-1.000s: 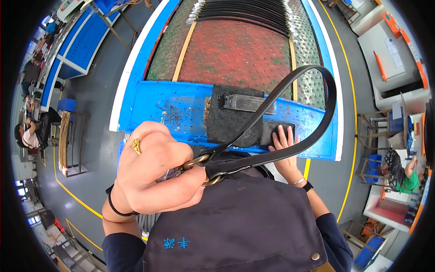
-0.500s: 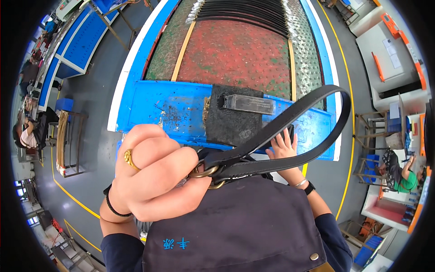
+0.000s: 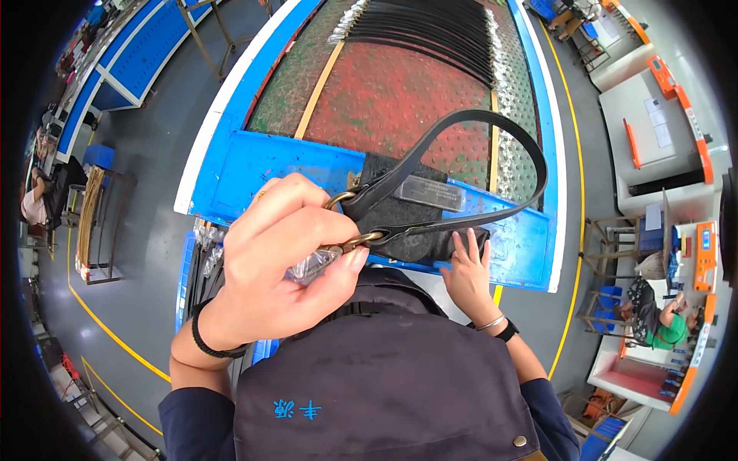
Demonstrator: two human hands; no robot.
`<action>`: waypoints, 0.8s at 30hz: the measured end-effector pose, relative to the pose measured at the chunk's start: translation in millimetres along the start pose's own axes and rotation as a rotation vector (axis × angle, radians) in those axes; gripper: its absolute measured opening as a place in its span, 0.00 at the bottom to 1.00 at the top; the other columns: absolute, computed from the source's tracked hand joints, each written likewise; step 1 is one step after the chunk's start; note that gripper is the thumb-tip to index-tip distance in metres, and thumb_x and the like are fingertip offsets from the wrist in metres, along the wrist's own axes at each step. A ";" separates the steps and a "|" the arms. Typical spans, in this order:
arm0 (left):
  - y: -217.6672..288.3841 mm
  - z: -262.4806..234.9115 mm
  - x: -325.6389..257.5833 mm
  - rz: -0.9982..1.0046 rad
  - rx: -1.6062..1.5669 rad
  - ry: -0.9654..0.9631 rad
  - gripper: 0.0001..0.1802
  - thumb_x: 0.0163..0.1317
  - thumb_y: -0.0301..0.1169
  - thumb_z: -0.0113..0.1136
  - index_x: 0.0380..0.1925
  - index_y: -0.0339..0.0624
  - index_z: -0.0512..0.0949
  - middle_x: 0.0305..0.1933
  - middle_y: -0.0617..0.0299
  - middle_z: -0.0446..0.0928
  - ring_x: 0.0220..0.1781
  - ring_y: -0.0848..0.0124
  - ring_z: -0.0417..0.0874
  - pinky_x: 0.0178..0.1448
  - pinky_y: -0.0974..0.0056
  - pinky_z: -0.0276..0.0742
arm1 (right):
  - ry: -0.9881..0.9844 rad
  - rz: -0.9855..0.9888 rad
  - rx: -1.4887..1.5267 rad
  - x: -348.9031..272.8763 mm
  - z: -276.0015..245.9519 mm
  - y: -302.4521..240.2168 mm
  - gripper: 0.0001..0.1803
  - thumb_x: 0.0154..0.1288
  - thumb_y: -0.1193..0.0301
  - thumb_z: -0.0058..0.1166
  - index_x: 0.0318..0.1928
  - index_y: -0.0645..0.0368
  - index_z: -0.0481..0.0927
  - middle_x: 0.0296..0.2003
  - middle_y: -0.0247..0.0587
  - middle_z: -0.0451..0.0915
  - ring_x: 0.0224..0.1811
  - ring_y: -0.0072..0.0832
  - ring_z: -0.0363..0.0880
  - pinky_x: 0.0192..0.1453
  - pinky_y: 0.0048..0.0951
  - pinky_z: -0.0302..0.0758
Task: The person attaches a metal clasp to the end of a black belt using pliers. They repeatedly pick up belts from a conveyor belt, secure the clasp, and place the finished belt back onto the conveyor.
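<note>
My left hand (image 3: 280, 261) is closed around the metal end of a black leather bag handle (image 3: 384, 184). The handle stands out to the right in a loop, its two ends fitted with brass-coloured rings (image 3: 361, 240). Clear plastic wrap (image 3: 314, 266) shows between my thumb and fingers. Lower right, my right hand (image 3: 470, 280) is open, its fingers stretched over a small black object (image 3: 453, 242) at the bench's near edge. What that object is, I cannot tell. Beside it lie a dark pad (image 3: 377, 169) and a flat grey bar with printing (image 3: 430, 192).
Across the far bench lies a row of black straps (image 3: 419, 34) with plastic-wrapped ends, over a worn red and green studded mat (image 3: 407, 100). Thin wooden strips (image 3: 319, 88) flank the mat. Left of me, a blue crate (image 3: 184, 269) holds more wrapped straps. A person (image 3: 669, 326) sits at right.
My left hand has moved up and turned, and the handle's loop has swung left and upward. Both brass rings now show apart. My right hand stays near the black object.
</note>
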State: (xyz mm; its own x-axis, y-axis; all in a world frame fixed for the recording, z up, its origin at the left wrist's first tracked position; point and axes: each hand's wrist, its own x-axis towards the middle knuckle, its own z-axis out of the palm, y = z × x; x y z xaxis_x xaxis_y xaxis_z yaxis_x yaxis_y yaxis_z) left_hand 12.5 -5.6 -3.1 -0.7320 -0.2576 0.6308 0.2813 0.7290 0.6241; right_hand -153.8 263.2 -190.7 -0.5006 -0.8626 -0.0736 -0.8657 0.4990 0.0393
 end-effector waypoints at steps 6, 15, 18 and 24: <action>-8.1 -10.9 -4.0 -0.049 0.015 -0.040 0.06 0.43 0.21 0.61 0.24 0.35 0.75 0.26 0.58 0.70 0.27 0.69 0.71 0.30 0.67 0.66 | -0.007 0.046 0.062 10.2 -15.8 -7.7 0.16 0.55 0.64 0.55 0.35 0.67 0.79 0.61 0.49 0.63 0.69 0.48 0.47 0.68 0.59 0.42; -44.8 -1.7 -8.9 0.079 0.045 0.171 0.12 0.35 0.24 0.65 0.25 0.40 0.77 0.23 0.62 0.68 0.23 0.68 0.69 0.31 0.64 0.63 | 0.119 0.142 0.364 27.9 -86.3 -31.9 0.07 0.54 0.70 0.57 0.24 0.60 0.80 0.50 0.42 0.75 0.63 0.46 0.60 0.67 0.56 0.47; -55.7 4.9 -6.8 0.092 0.040 0.230 0.12 0.39 0.25 0.65 0.27 0.40 0.77 0.24 0.63 0.69 0.25 0.67 0.69 0.34 0.63 0.62 | 0.223 0.055 0.625 51.0 -139.3 -56.5 0.09 0.58 0.70 0.55 0.23 0.60 0.79 0.42 0.38 0.78 0.56 0.42 0.68 0.63 0.47 0.58; -82.3 44.6 5.9 -0.034 0.069 0.311 0.10 0.51 0.28 0.60 0.35 0.41 0.74 0.32 0.59 0.69 0.36 0.63 0.70 0.45 0.58 0.59 | 0.195 0.049 1.332 113.2 -180.0 -122.3 0.16 0.69 0.67 0.43 0.48 0.67 0.73 0.36 0.40 0.77 0.40 0.22 0.72 0.47 0.25 0.68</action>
State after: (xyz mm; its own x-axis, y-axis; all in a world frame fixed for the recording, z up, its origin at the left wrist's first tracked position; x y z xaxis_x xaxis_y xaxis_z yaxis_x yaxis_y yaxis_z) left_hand -42.6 -38.9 -71.3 -0.5123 -0.4563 0.7276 0.2092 0.7553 0.6210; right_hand -105.2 89.6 -24.5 -0.6194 -0.7837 0.0466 -0.2418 0.1341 -0.9610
